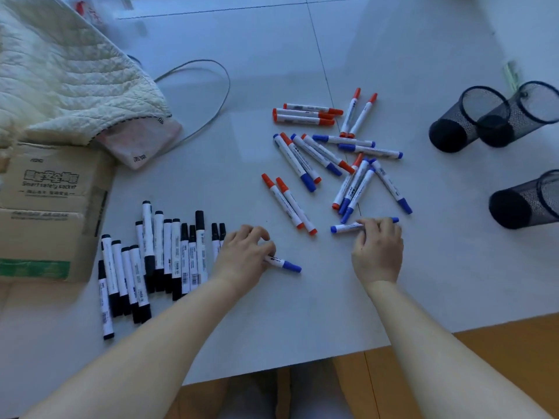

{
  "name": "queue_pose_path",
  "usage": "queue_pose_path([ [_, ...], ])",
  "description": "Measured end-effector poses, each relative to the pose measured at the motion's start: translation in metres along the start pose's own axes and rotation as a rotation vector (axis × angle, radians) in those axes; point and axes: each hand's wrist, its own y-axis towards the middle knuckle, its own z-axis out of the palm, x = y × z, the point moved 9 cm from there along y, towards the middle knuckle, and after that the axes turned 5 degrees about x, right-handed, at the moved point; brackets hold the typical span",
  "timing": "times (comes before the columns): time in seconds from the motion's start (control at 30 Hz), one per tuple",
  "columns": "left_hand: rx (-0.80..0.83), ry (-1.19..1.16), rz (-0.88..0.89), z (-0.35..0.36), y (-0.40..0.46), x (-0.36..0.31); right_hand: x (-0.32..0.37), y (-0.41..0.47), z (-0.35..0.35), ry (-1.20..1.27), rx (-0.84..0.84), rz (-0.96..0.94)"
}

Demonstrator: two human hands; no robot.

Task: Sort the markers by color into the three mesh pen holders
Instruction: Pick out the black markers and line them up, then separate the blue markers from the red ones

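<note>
Holding one blue marker in each hand, low over the worktop [393, 55]. Left hand [242, 255] has fingers curled round a blue marker [286, 264]; capped end pokes out to the right, barrel hidden under the palm. Right hand [378, 249] pinches a second blue marker [348, 227] near mid-barrel, both blue ends visible either side of the fingers.

Handling, my read: light, rigid plastic barrels, smooth, will roll on the flat surface. Take them mid-barrel, not by the cap, which could pull off.

Layout:
- Black markers [157, 261] already grouped in a rough row just left of the left hand.
- Red and blue still mixed in the pile [332, 155] beyond both hands, several crossing each other.
- Red pair [289, 204] lies between the hands, apart from the pile.
- Three mesh pen holders [472, 119] at far right look empty and appear tipped, well apart from both hands.

Nothing is in a holder yet; looks like pre-sorting on the surface first.
</note>
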Motion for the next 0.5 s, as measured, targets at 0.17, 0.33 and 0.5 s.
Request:
queue_pose_path([
  [0.17,-0.058,-0.100,-0.021,-0.010,0.011,-0.013,-0.031,0.014,0.014,0.130,0.178,0.175],
  [0.33,-0.163,-0.459,-0.195,-0.036,0.030,-0.016,-0.041,0.019,0.012,0.113,0.214,0.235],
  [0.5,-0.252,-0.684,-0.414,-0.056,0.068,-0.008,-0.048,0.025,0.011,0.182,0.244,0.317],
])
